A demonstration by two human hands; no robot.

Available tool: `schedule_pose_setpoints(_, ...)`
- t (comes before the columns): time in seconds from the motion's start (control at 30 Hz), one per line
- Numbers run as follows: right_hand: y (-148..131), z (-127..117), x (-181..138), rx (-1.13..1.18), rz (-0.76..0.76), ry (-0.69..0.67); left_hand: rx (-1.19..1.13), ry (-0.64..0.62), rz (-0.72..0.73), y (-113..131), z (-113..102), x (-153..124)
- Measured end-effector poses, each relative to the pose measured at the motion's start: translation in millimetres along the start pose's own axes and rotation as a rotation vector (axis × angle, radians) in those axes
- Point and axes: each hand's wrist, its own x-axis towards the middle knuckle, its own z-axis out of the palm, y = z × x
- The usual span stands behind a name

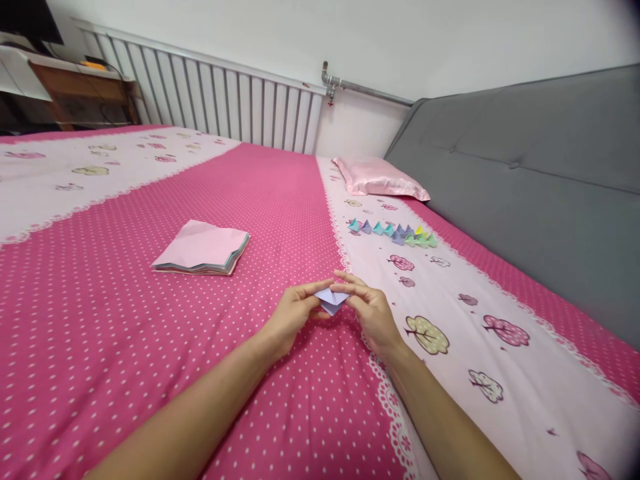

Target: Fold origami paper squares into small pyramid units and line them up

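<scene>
A small piece of folded lavender paper is held above the pink bedspread between my two hands. My left hand pinches its left corner between thumb and fingers. On the opposite corner, my right hand grips with thumb and index finger, the other fingers stretched out behind. The paper has a diamond outline with a crease down its middle. To the left lies a stack of square paper, pink on top with other colours at its edges. Several small folded paper pieces in teal, purple, green and yellow stand in rows at the right.
A pink satin pillow rests near the grey padded headboard on the right. Behind the bed stand a white radiator and a pipe with a valve. A wooden desk with a dark monitor is at the far left.
</scene>
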Motion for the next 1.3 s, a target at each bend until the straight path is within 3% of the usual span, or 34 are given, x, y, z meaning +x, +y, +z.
schedule_pose_setpoints(0.2, -3, 0, -1, -0.022, -0.021, -0.011, -0.070, -0.043, 0.044, 3, -1, -2)
schedule_pose_setpoints(0.43, 4, 5, -1, 0.015, 0.019, 0.010, 0.046, -0.022, 0.136, -4, -2, 3)
schedule_pose_setpoints(0.53, 14, 4, 0, -0.053, 0.084, -0.014, 0.287, -0.036, 0.147, -11, -9, 8)
schedule_pose_setpoints(0.63, 22, 3, 0, -0.255, 0.111, -0.061, 0.754, -0.001, 0.261, -16, -16, 11)
schedule_pose_setpoints(0.73, 21, 4, -2, -0.485, 0.055, -0.085, 1.197, 0.042, 0.364, -19, -21, 10)
schedule_pose_setpoints(0.83, 13, 6, -5, -0.750, -0.056, -0.146, 1.450, 0.037, 0.378, -19, -21, 8)
schedule_pose_setpoints(1.0, 4, 9, -11, -1.094, -0.126, -0.275, 1.751, -0.006, 0.410, -19, -16, 1)
schedule_pose_setpoints(1.3, 1, 5, -16, -1.203, -0.114, -0.401, 1.855, -0.050, 0.416, -18, -18, 0)
